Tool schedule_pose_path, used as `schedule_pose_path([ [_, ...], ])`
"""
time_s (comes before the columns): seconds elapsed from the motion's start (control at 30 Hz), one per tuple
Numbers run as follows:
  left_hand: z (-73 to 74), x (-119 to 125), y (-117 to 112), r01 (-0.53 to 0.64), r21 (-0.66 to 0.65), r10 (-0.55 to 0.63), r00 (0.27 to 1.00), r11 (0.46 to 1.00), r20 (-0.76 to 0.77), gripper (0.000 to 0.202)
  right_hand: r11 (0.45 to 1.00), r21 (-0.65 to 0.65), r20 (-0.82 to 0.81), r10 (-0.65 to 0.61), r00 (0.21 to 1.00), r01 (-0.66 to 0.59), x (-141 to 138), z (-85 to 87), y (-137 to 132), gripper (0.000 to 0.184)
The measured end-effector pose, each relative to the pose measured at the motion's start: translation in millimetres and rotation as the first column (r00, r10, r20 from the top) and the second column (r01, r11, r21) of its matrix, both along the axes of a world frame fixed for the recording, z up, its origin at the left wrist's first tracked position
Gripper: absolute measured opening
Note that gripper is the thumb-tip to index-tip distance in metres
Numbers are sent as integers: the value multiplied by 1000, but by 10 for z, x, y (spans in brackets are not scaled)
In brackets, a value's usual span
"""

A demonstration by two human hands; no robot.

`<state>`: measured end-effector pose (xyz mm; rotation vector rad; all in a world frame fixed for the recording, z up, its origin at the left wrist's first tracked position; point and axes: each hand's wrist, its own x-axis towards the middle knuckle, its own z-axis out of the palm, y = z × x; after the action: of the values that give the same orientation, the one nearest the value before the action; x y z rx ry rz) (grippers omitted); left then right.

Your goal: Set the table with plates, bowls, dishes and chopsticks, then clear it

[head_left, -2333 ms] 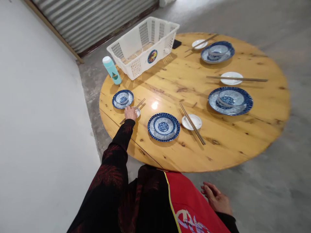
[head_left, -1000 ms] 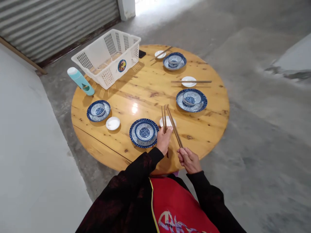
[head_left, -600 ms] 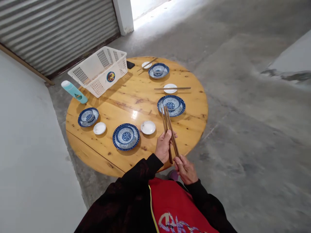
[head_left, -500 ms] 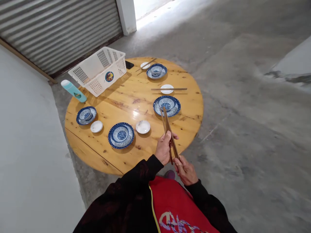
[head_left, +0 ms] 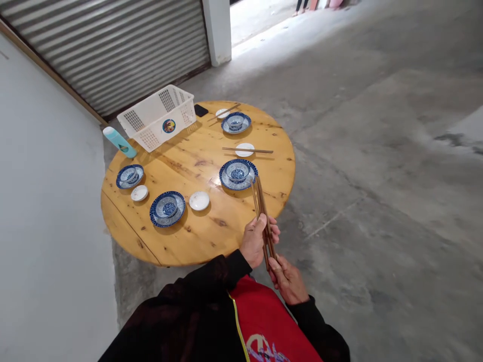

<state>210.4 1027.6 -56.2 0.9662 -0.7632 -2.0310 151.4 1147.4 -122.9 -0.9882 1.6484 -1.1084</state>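
Note:
Several brown chopsticks [head_left: 261, 201] are held in front of my body, just off the table's near edge. My left hand [head_left: 257, 239] grips them around the middle, thumb on top. Lower down, my right hand [head_left: 289, 281] is closed on their near ends. The far tips point toward a blue-rimmed plate with a bowl [head_left: 238, 174]. Behind that plate, a pair of chopsticks [head_left: 260, 151] rests across a small white dish [head_left: 245, 154]. Left of my hands are another small white dish [head_left: 199, 201] and a blue-rimmed plate with a bowl [head_left: 167, 209].
The round wooden table [head_left: 196, 241] also bears a white plastic basket [head_left: 151, 136], a turquoise bottle [head_left: 119, 143], a black phone [head_left: 200, 110], and more place settings, one with chopsticks [head_left: 231, 107] on its dish. A white wall [head_left: 53, 201] stands left. A person's legs [head_left: 301, 7] show in the doorway.
The view has shifted, so the table sits further left relative to my hands. Both hands still hold the chopsticks, whose near ends look more evened up. A person's legs have appeared in the doorway.

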Motion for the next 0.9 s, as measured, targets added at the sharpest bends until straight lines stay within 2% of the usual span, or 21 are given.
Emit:
schedule_pose_path([
  [0.13,-29,-243,-99,-14,-24,14,1000,1000,10,59,1000,2,12,21,1000,-21,-229,-22,-118,45],
  [0.27,-102,-525,-291,-45,-7,45,998,999,35,59,996,39,-6,82,997,-81,-562,-90,-331,47],
  [0.4,-142,-787,-589,-104,-2,103,993,995,59,59,974,76,-102,221,970,-214,-938,-133,-671,50],
  [0.47,-143,-886,-765,-149,1,149,985,989,83,59,939,94,-168,341,925,-329,-1143,-136,-879,52],
  [0.57,-141,-986,-1035,-241,26,236,963,970,129,61,844,137,-212,536,817,-518,-1473,-110,-1223,51],
  [0.63,-143,-1030,-1197,-305,45,295,944,951,149,61,814,131,-238,580,779,-566,-1699,-73,-1479,51],
  [0.7,-144,-1068,-1330,-355,61,343,927,933,155,60,858,90,-338,504,795,-506,-1918,-27,-1766,49],
  [0.77,-140,-1108,-1427,-384,72,369,915,921,162,60,910,24,-484,373,791,-414,-2119,17,-2087,45],
  [0.9,-113,-1196,-1530,-391,110,368,912,914,182,63,939,-71,-716,186,673,-336,-2428,41,-2786,42],
])
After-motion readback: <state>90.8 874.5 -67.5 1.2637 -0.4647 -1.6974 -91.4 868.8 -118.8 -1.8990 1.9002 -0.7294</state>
